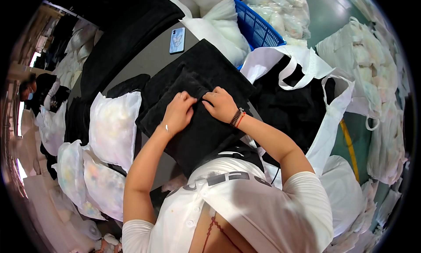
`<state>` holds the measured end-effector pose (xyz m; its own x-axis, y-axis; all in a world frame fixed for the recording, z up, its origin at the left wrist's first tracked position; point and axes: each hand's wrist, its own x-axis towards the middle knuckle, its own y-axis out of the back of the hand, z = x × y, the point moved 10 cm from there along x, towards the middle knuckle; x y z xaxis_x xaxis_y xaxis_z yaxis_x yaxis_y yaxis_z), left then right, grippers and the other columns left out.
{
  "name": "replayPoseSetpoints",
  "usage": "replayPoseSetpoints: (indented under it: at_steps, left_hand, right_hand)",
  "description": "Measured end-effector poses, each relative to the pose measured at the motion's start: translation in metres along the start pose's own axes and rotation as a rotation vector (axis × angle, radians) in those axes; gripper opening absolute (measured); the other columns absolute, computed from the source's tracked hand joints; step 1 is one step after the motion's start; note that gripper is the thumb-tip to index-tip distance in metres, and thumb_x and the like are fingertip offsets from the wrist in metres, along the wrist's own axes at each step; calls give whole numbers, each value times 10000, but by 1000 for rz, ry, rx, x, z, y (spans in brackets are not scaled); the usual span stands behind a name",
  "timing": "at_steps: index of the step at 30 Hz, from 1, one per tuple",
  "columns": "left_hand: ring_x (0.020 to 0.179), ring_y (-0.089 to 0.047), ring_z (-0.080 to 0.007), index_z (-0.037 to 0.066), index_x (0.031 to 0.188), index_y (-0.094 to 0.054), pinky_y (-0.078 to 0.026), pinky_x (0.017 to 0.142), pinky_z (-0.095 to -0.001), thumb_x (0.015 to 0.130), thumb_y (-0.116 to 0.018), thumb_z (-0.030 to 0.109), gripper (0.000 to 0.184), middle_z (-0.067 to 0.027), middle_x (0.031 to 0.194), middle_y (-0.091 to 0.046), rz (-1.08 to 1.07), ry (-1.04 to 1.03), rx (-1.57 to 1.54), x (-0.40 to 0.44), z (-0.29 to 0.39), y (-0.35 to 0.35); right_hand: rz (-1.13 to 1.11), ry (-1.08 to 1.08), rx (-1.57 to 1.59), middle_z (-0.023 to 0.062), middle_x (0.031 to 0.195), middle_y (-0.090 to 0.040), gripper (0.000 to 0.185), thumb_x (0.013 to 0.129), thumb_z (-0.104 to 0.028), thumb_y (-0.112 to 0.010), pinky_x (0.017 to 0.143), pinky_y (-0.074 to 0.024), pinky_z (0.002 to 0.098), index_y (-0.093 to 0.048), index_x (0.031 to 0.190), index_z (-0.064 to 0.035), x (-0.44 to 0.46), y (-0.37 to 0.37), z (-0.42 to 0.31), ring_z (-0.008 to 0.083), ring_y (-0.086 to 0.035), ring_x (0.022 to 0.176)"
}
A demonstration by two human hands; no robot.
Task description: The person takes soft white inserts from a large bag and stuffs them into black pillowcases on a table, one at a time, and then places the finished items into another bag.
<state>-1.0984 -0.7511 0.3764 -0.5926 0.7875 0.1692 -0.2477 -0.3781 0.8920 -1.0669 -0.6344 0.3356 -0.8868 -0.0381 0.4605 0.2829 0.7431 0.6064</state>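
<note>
A square piece of black plush fabric (219,62) lies over my lap and the grey table edge, with a smaller flap (182,82) folded up on top. My left hand (177,112) has its fingers curled and pinched on the edge of this flap. Close by on the right, my right hand (221,105) grips the same fabric, thumb and fingers bent toward the left hand. The fingertips are partly hidden in the dark cloth.
A phone (177,40) lies on the grey table (151,55). White stuffed pillows (115,126) stand at left, near another person (46,88). A blue basket (258,23) with white filling is at the back; a white bag (322,134) holding black fabric sits at right.
</note>
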Motion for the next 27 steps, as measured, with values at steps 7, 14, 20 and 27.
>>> replayPoseSetpoints:
  at_steps: [7, 14, 20, 27]
  left_hand:
    - [1028, -594, -413, 5, 1175, -613, -485, 889, -470, 796, -673, 10, 383, -197, 1083, -614, 291, 287, 196, -127, -35, 25]
    - [869, -604, -466, -32, 1148, -552, -501, 738, -476, 833, -601, -43, 319, -244, 963, -593, 287, 386, 274, -204, -52, 1]
    - [750, -647, -294, -23, 1091, -652, -513, 654, -345, 954, -609, -2, 145, -143, 903, -664, 365, 249, -7, -130, 13, 21]
    - [739, -649, -286, 0, 928, -669, -504, 669, -350, 946, -623, 55, 74, -137, 826, -654, 263, 511, -194, -177, -47, -23]
  right_hand:
    - [-47, -481, 42, 194, 1006, -711, 547, 873, -522, -700, 900, -526, 441, -692, 1036, -1, -26, 5, 50, 370, -663, 1023]
    - [-164, -572, 608, 146, 595, -496, 595, 850, -494, -753, 604, -428, 408, -554, 659, 34, -31, -37, 60, 215, -452, 584]
    - [508, -900, 1197, 35, 825, -707, 327, 936, -332, -701, 683, -522, 281, -724, 877, -11, -120, 114, 156, 133, -658, 744]
    - [1181, -1548, 542, 157, 1314, -636, 645, 978, -518, -529, 965, -538, 357, -569, 1365, -3, -492, 123, 274, 281, -650, 1146]
